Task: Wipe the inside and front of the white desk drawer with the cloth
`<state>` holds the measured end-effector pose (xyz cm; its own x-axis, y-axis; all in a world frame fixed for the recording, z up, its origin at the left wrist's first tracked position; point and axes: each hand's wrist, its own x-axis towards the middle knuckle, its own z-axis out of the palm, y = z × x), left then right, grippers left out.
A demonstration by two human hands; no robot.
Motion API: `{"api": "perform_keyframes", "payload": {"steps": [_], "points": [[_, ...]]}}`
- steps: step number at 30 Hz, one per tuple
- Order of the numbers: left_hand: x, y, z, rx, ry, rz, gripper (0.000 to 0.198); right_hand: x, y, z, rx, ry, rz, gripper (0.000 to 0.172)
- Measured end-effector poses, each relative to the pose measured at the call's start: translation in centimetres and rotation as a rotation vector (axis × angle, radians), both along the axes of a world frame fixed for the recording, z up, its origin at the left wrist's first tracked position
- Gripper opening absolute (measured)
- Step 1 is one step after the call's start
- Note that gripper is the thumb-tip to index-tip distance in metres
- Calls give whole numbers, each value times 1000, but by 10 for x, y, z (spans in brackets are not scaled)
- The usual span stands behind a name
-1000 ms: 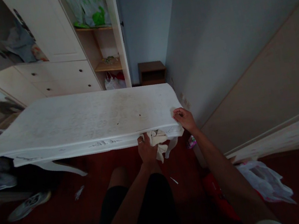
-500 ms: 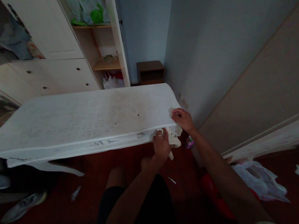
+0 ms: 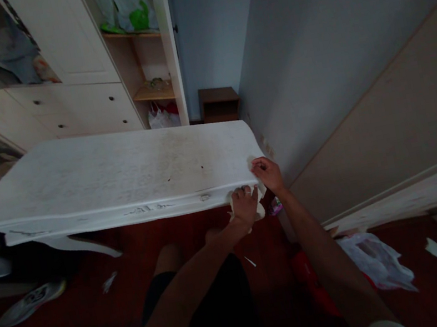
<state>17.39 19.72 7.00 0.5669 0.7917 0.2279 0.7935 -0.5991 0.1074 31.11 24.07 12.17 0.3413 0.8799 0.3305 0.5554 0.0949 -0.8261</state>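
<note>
One pale cloth (image 3: 260,212), gripped in the L hand (image 3: 244,206), is now further R along the front of the white table (image 3: 108,163) — so work's at that end — w/ R hand (image 3: 269,175) curled at the corner, can't tell if holding anything.

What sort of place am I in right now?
Probably a room in a home, perhaps a bedroom: there's a tall pale cabinet with doors and drawers, a small brown open-fronted unit near the corner, and a white table.
</note>
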Motion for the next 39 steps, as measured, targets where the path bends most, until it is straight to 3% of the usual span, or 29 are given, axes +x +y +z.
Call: {"api": "perform_keyframes", "payload": {"steps": [3, 10, 15, 24, 27, 34, 39], "points": [[-2, 0, -3, 13, 26, -11, 46, 2, 1, -2, 21, 29, 10, 20], [-34, 5, -15, 5, 80, -93, 43, 5, 1, -5, 32, 51, 53, 18], [-54, 6, -20, -6, 90, -63, 41, 6, 0, -2, 28, 48, 58, 19], [-133, 7, -23, -75, 111, 67, 58, 6, 0, -4, 29, 18, 28, 28], [-164, 10, -19, -109, 70, 139, 57, 6, 0, -4, 19, 14, 22, 32], [-243, 18, -4, -156, -170, 460, 45, 3, -1, -1, 18, 4, 1, 29], [-276, 26, -2, -235, -430, 626, 45, 3, -2, -1, 8, -8, -5, 28]]}}
